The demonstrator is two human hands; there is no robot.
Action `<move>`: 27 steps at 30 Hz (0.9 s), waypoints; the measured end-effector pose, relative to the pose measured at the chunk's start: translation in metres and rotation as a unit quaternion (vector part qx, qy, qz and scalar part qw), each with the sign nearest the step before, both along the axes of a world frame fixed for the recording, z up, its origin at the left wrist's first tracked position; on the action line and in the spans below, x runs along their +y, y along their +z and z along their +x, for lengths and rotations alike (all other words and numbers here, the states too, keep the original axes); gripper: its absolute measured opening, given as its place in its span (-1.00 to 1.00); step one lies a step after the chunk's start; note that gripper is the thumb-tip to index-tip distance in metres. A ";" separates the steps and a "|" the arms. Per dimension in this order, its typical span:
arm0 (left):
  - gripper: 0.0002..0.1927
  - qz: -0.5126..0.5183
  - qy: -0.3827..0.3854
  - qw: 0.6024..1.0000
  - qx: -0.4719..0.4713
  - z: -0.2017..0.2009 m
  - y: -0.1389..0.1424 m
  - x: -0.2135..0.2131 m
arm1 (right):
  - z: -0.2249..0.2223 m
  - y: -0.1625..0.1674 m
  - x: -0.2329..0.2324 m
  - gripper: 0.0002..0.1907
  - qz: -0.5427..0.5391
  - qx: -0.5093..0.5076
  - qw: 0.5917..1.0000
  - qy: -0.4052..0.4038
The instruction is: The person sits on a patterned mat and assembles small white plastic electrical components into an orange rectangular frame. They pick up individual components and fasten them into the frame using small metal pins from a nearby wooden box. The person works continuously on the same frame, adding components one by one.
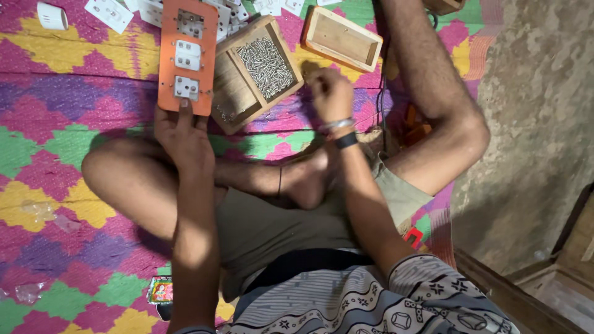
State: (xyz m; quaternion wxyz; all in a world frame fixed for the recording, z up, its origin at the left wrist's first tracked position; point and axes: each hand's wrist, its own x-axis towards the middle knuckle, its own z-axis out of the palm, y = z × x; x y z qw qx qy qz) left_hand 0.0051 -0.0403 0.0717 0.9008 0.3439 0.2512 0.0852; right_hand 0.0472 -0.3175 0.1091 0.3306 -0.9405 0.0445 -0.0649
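Gripping the orange switch plate (186, 55) by its near end, my left hand (180, 133) steadies it just beside the screw tray (230, 93); my right hand (330, 93), fingers pinched, hovers beside that tray, seemingly holding a screw.

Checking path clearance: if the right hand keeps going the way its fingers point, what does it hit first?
The right hand points up-left at the wooden tray of screws. Its near corner looks to be first in line, with the mat beneath. Depth is unclear from one view.
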 end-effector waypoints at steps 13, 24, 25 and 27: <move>-0.73 0.009 -0.020 1.000 -0.003 0.003 0.009 -0.009 | 0.011 -0.002 -0.020 -0.86 -0.091 -0.012 0.995 -0.022; -0.70 0.003 -0.023 1.000 0.010 0.001 -0.003 -0.014 | 0.010 -0.015 -0.012 -0.88 -0.125 -0.007 0.991 -0.048; -0.70 0.023 -0.028 0.999 0.013 0.001 -0.003 -0.015 | 0.011 -0.016 -0.010 -0.88 -0.119 0.004 0.992 -0.051; -0.70 0.040 -0.033 0.999 0.015 0.000 -0.004 -0.016 | 0.012 -0.017 -0.008 -0.90 -0.093 0.003 0.994 -0.060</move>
